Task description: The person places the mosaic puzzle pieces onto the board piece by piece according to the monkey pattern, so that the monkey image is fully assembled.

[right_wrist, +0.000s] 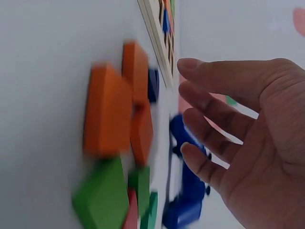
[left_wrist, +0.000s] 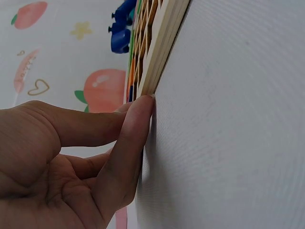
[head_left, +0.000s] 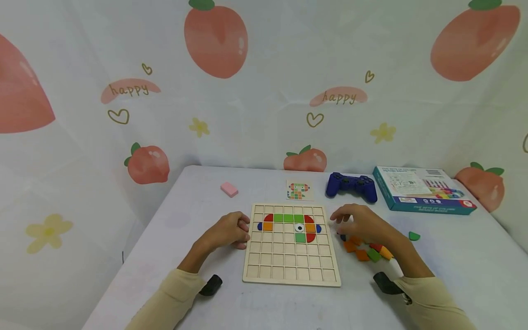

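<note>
Our loose left grip (head_left: 229, 230) touches a part-tiled board (head_left: 284, 261) inside the tabletop's (head_left: 169, 229) left edge; our right grip (head_left: 359, 223) hovers, parted, empty.

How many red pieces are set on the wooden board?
3: upper-left red piece, upper-right red piece, and lower-right red piece, just below the right-hand orange piece. None there looks hidden.

The white surface (head_left: 297, 307) bears a gridded board (head_left: 278, 260). Beyond the board lie a pink block (head_left: 229, 189), card (head_left: 299, 189) and blue controller (head_left: 351, 185); right of it, loose pieces (head_left: 362, 255) and a box (head_left: 425, 190).
</note>
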The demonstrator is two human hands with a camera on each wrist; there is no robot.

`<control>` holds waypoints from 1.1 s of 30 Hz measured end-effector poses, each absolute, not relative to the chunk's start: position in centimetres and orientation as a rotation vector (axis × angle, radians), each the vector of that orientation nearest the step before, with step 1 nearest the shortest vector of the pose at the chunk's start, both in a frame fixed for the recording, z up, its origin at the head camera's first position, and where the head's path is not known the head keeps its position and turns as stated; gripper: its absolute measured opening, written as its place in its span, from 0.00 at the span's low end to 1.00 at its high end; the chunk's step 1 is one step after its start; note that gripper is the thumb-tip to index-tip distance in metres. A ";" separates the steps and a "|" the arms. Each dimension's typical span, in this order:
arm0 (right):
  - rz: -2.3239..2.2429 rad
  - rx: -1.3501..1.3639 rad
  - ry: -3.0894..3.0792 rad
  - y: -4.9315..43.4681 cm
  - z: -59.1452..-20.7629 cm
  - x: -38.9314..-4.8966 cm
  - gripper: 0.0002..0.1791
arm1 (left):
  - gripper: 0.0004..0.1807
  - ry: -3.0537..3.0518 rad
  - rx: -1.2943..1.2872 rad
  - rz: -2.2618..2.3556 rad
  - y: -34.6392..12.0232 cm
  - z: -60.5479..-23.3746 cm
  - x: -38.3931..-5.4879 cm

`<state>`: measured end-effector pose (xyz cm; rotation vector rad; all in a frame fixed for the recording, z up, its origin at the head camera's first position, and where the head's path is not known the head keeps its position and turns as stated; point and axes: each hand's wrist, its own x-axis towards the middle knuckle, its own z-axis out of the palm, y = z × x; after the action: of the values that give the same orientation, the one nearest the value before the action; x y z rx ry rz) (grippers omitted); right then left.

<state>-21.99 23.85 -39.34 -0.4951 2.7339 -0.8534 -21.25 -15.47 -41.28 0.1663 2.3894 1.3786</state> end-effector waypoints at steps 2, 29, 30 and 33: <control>-0.857 -0.458 2.742 24.7 -39.2 -21.8 0.17 | 0.24 2.393 0.167 1.372 -15.4 -41.3 -21.3; -0.813 -0.199 2.823 34.5 -40.0 -21.3 0.24 | 0.25 2.397 0.175 1.362 -15.5 -41.2 -21.3; -0.817 -0.194 2.817 34.7 -40.1 -21.3 0.24 | 0.25 2.396 0.176 1.362 -15.5 -41.2 -21.3; -0.819 -0.182 2.813 35.2 -40.3 -21.2 0.24 | 0.25 2.394 0.178 1.364 -15.5 -41.2 -21.2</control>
<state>-21.25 35.19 -40.27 -0.1821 2.8134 -0.8190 -21.22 -15.50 -41.17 0.1777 2.3940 1.3636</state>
